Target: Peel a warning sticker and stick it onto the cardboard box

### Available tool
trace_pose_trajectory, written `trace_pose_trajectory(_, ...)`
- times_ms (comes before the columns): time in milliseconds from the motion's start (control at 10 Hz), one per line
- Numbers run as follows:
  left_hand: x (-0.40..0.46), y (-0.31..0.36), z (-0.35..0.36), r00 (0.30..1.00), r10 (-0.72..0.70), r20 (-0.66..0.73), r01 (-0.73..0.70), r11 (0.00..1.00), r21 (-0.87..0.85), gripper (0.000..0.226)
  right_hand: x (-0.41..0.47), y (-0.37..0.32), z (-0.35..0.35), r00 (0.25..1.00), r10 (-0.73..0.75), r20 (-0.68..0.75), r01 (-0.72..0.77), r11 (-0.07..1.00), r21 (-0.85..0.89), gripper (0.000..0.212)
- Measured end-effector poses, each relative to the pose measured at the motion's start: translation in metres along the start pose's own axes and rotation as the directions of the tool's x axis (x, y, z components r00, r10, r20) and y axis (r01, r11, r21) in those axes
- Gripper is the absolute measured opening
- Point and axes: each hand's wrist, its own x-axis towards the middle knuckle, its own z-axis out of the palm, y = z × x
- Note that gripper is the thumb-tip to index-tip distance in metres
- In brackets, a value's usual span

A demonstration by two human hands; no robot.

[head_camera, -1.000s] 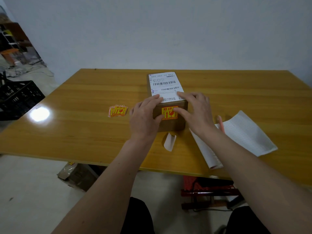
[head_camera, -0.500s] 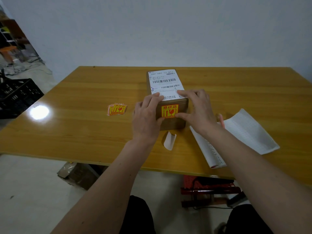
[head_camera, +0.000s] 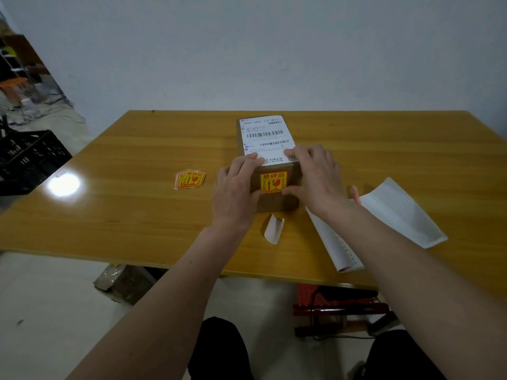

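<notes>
A brown cardboard box [head_camera: 277,202] stands on the wooden table [head_camera: 137,209], with a white shipping label [head_camera: 264,135] on its top. A yellow and red warning sticker [head_camera: 273,182] is stuck on the side facing me. My left hand [head_camera: 236,190] grips the box's near left corner, fingers on the top edge and thumb on the front by the sticker. My right hand [head_camera: 315,176] grips the near right corner, thumb pressing beside the sticker's lower right. A small pile of warning stickers [head_camera: 190,179] lies to the left. A curled white backing paper [head_camera: 273,229] lies in front of the box.
A folded white sheet [head_camera: 395,212] and a rolled paper [head_camera: 336,248] lie at the right. A black crate [head_camera: 27,160] stands on the floor at the left. A packet [head_camera: 120,281] and a red frame [head_camera: 340,303] sit under the table's front edge.
The box has been pushed slightly away from me with both hands on it. My thumbs have shifted along the sticker's lower edge. Loose stickers and papers have not moved.
</notes>
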Motion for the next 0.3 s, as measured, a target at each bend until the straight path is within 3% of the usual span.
trace_pose_trajectory(200, 0.007, 0.005, -0.019, 0.996, -0.011, 0.092, 0.013, 1.000, -0.027, 0.042, -0.002, -0.006, -0.023, 0.994, 0.025, 0.108, -0.026, 1.000, 0.008, 0.052)
trace_pose_trajectory(300, 0.024, 0.022, -0.043, 0.970, -0.062, 0.233, 0.023, 0.986, 0.167, 0.039, -0.004, -0.010, -0.040, 0.991, 0.012, 0.132, -0.007, 0.999, -0.040, 0.046)
